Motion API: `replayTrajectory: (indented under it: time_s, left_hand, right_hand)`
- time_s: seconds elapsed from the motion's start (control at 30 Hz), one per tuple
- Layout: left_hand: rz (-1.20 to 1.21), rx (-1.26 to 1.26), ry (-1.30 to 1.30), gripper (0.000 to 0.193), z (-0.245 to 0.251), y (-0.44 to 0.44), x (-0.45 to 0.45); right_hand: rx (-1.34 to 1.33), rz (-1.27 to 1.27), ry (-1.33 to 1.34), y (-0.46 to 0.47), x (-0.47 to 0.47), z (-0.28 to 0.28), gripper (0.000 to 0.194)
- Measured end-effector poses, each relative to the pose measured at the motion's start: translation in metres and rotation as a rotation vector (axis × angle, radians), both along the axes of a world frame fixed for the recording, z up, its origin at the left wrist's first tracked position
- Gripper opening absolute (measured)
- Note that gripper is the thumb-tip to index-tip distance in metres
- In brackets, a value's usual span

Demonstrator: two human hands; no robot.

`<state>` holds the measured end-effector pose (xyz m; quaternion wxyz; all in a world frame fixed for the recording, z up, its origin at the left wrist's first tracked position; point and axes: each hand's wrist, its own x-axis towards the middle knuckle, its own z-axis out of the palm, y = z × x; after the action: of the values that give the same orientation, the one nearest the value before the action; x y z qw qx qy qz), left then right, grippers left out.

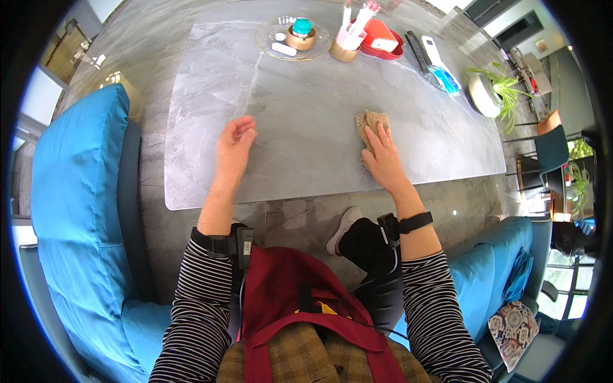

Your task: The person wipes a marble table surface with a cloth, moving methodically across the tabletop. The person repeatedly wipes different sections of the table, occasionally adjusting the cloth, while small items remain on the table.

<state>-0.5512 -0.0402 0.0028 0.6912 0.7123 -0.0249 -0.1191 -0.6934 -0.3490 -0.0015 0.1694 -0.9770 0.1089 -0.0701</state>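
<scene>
My right hand lies over a folded brown cloth and presses it onto the grey marble-patterned table. The fingers are spread across the cloth, and its lower part is partly hidden beneath the palm. My left hand is over the left part of the table with its fingers loosely curled and nothing visible in it. A gap shows between the thumb and the fingertips. Whether the left hand touches the tabletop is hard to tell.
Toward the far edge stand a glass plate with a green-lidded jar, a pink holder and a red dish. Remotes, a blue packet and a potted plant sit right. Blue sofas flank me.
</scene>
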Motion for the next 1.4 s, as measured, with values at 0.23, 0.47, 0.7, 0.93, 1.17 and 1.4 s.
replayTrajectory:
  time_s: [0.23, 0.47, 0.7, 0.93, 1.17, 1.4]
  left_hand:
    - [-0.122, 0.02, 0.039, 0.031, 0.009, -0.008, -0.005]
    - [-0.349, 0.065, -0.073, 0.035, 0.004, -0.024, -0.028]
    - [-0.195, 0.159, -0.169, 0.035, -0.005, -0.011, -0.014]
    - [-0.15, 0.25, -0.215, 0.035, 0.003, 0.006, -0.014]
    - [-0.077, 0.216, -0.225, 0.032, 0.012, 0.025, -0.018]
    - [0.014, 0.07, -0.213, 0.03, 0.004, 0.032, -0.029]
  right_hand:
    - [-0.133, -0.08, 0.058, 0.037, 0.005, -0.007, 0.061]
    - [-0.02, 0.221, -0.096, 0.157, -0.001, 0.0, 0.062]
    - [0.015, 0.309, -0.03, 0.15, 0.006, 0.007, 0.062]
    - [-0.25, -0.153, 0.09, 0.0, 0.017, -0.02, 0.057]
    - [-0.055, -0.624, 0.162, -0.155, 0.005, -0.047, 0.068]
    - [-0.281, -0.211, -0.001, -0.101, 0.115, -0.041, 0.068]
